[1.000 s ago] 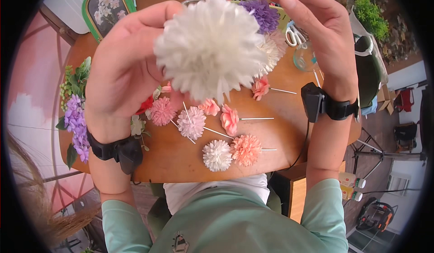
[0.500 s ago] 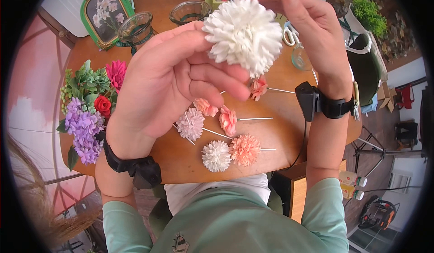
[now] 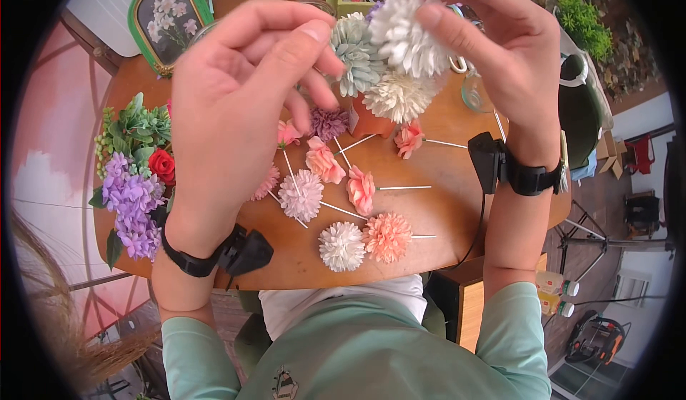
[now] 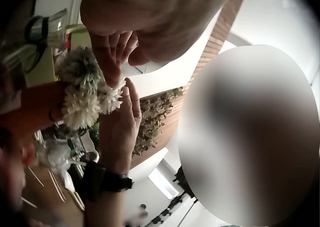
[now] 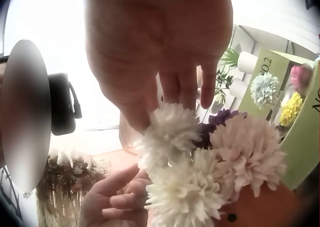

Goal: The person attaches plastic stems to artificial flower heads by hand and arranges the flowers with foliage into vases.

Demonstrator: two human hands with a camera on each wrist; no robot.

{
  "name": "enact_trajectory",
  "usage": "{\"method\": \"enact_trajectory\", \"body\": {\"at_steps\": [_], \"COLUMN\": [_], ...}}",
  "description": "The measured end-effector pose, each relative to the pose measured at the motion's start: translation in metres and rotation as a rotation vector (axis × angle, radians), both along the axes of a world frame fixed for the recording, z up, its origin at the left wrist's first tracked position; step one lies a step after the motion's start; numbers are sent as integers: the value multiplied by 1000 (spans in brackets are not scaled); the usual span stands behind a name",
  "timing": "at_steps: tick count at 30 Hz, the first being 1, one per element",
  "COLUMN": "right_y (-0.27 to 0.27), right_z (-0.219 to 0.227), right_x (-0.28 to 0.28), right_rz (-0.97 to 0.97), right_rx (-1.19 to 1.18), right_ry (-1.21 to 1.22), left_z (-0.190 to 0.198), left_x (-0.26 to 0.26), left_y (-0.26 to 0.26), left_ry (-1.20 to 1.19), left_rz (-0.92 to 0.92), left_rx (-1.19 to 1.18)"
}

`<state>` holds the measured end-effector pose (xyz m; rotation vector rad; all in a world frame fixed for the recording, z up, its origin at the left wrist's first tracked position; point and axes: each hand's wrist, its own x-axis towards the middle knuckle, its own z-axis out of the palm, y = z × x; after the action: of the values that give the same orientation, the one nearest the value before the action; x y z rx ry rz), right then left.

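Up over the table my right hand (image 3: 500, 57) pinches a white flower (image 3: 411, 37) between thumb and fingers. Just below it, a cream flower (image 3: 398, 97) and a pale green flower (image 3: 356, 55) crowd together in an orange pot (image 3: 371, 120). The right wrist view shows a pale pink flower (image 5: 248, 154) and a purple flower (image 5: 220, 119) in the same bunch. To the left of the bunch hovers my left hand (image 3: 243, 92), fingers loosely bent and holding nothing visible. The pot's lower part is hidden by flowers.
Several stemmed flowers lie on the wooden table (image 3: 443, 214), among them a coral flower (image 3: 388, 237) near the front edge. A purple bouquet (image 3: 132, 193) stands left, a green picture frame (image 3: 169, 21) behind. A glass jar (image 3: 476, 91) and scissors (image 3: 457, 64) are at the right.
The white flower has passed from my left hand to my right and is now over the potted bunch. My left hand has let go and drawn back left.
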<state>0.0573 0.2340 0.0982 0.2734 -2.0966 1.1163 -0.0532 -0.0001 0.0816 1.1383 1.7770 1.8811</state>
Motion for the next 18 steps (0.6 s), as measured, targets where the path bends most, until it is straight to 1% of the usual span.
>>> {"method": "enact_trajectory", "body": {"at_steps": [1,2,4,5,7,8,10,11,13,14,16,17,18], "right_y": [1,0,-2,1,9,13,17,16,13,12,9,9,9], "right_z": [-1,1,6,2,-12,-15,-18,-18,-17,-16,-13,-13,-14], "right_x": [-1,0,2,1,-4,-4,-6,-6,-8,-8,-9,-8,-7], "right_rz": [-20,-20,-86,-85,64,64,199,199,97,97,113,112,45], "right_rx": [-39,-39,280,280,180,180,10,9,-39,-39,-382,-383,-227], "right_ry": [-8,-8,-67,-67,-242,-243,-322,-322,-205,-206,-298,-298,-347], "left_z": [-1,-5,-19,-23,-28,-29,-31,-33,-36,-35,-29,-29,-28], "left_x": [4,1,-8,-9,-9,-8,-7,-9,-15,-13,-3,-3,-4], "left_y": [1,4,12,13,15,15,16,16,18,19,22,21,19], "left_ry": [49,49,630,630,502,502,427,426,569,568,296,296,234], "left_rz": [111,112,199,199,67,67,48,48,155,155,237,236,204], "left_rx": [15,15,72,71,27,27,-39,-40,-30,-31,-12,-13,-54]}}
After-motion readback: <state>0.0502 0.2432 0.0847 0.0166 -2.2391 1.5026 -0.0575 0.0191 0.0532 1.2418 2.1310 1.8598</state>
